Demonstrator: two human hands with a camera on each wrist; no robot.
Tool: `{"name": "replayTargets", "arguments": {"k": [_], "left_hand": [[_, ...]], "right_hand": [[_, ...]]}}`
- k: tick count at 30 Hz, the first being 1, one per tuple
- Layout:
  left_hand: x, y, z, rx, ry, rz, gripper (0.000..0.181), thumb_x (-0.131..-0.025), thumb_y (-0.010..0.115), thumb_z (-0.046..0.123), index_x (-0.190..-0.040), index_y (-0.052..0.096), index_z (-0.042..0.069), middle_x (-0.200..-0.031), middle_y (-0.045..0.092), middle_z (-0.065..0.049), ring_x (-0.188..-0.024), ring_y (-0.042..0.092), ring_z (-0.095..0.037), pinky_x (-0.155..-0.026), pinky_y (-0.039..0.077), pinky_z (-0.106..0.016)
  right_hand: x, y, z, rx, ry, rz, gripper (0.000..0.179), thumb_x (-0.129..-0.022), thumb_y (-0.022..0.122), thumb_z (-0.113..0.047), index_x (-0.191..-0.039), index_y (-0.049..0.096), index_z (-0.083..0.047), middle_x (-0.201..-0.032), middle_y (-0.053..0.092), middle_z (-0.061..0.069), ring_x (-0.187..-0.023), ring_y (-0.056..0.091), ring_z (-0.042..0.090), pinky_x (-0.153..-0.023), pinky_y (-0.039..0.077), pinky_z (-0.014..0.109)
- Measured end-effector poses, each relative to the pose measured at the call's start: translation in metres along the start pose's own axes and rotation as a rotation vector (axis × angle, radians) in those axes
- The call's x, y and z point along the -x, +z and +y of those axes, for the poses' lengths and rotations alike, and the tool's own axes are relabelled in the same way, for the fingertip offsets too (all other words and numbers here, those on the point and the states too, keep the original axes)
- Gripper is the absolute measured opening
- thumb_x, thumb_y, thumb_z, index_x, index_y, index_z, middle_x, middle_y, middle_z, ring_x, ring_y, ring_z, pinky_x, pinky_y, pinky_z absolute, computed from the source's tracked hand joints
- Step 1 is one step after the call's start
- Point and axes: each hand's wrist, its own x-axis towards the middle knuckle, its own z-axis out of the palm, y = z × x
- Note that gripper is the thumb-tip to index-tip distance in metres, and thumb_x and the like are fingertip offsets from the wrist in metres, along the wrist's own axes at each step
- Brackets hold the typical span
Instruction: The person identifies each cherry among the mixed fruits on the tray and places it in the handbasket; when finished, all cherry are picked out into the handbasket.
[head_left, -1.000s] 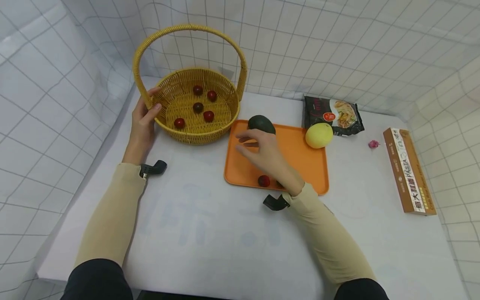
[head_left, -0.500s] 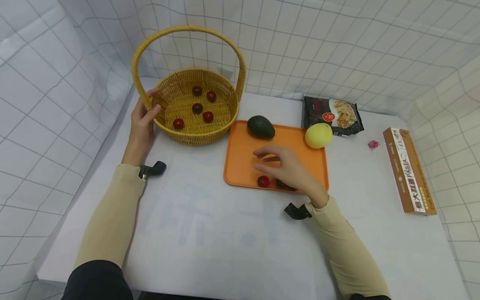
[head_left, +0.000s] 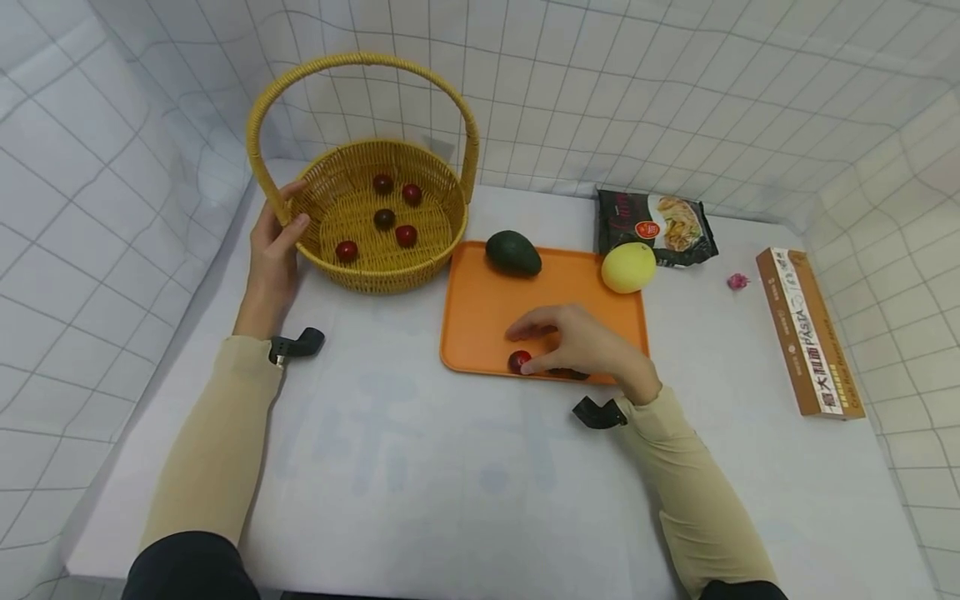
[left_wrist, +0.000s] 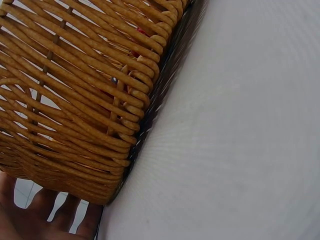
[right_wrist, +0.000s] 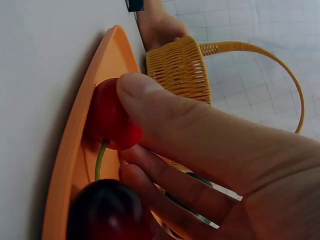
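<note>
My left hand (head_left: 272,260) grips the side of the yellow wicker basket (head_left: 382,282) at the foot of its handle, thumb over the rim. Several dark red cherries (head_left: 406,237) lie inside. My right hand (head_left: 577,340) is low over the near edge of the orange tray (head_left: 480,321). In the right wrist view its thumb touches a red cherry (right_wrist: 112,117) with a green stem, and the other fingers bend behind it; from the head they look apart from it. A darker cherry (right_wrist: 107,212) lies beside it, mostly under the hand in the head view.
An avocado (head_left: 513,253) lies at the tray's back left, a yellow fruit (head_left: 628,267) at its back right. Behind are a black food packet (head_left: 656,227), a small pink item (head_left: 737,282) and a pasta box (head_left: 810,333). White gridded sheets enclose the table.
My right hand has drawn back from beside the avocado to the tray's near edge and lowered to the red cherry. The left hand keeps its grip on the basket.
</note>
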Motion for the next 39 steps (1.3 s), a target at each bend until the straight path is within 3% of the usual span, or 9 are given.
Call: {"name": "replayTargets", "arguments": {"k": [4,17,23,31,39], "left_hand": [[0.000,0.000,0.001,-0.007,-0.008,-0.005,0.053,-0.098,0.067,0.017,-0.149,0.058,0.011,-0.159,0.045,-0.009,-0.146,0.038,-0.027,-0.114,0.029,-0.032],[0.001,0.000,0.000,0.006,0.009,-0.006,0.052,-0.098,0.066,0.014,-0.149,0.058,0.008,-0.158,0.046,-0.011,-0.143,0.039,-0.027,-0.112,0.030,-0.032],[0.000,0.001,-0.004,0.021,0.005,-0.009,0.053,-0.098,0.066,0.014,-0.150,0.057,0.008,-0.159,0.046,-0.011,-0.145,0.039,-0.027,-0.114,0.029,-0.034],[0.004,0.000,-0.005,0.006,-0.001,0.008,0.051,-0.098,0.066,0.014,-0.148,0.059,0.010,-0.159,0.047,-0.010,-0.148,0.037,-0.027,-0.116,0.027,-0.033],[0.001,0.001,-0.001,0.023,0.021,0.011,0.050,-0.097,0.066,0.012,-0.147,0.060,0.008,-0.155,0.049,-0.011,-0.143,0.040,-0.026,-0.112,0.029,-0.033]], "right_hand": [[0.001,0.002,0.002,-0.018,-0.002,0.013,0.044,-0.086,0.090,-0.022,-0.126,0.076,-0.015,-0.124,0.076,-0.002,-0.116,0.068,0.016,-0.104,0.052,0.044],[-0.003,0.011,-0.002,0.066,-0.036,0.084,0.032,-0.089,0.087,-0.020,-0.119,0.078,-0.016,-0.113,0.076,-0.004,-0.100,0.069,0.013,-0.091,0.057,0.037],[-0.009,0.012,-0.008,0.035,-0.065,0.141,0.032,-0.091,0.085,-0.019,-0.122,0.076,-0.014,-0.114,0.076,-0.004,-0.100,0.069,0.015,-0.093,0.057,0.038],[-0.036,0.004,-0.031,0.052,-0.131,0.300,0.034,-0.092,0.084,-0.017,-0.124,0.074,-0.009,-0.114,0.075,0.002,-0.104,0.070,0.019,-0.092,0.059,0.038],[-0.078,-0.009,-0.065,0.098,-0.047,0.459,0.030,-0.093,0.082,-0.017,-0.120,0.075,-0.006,-0.109,0.075,0.006,-0.093,0.070,0.019,-0.086,0.059,0.034]]}}
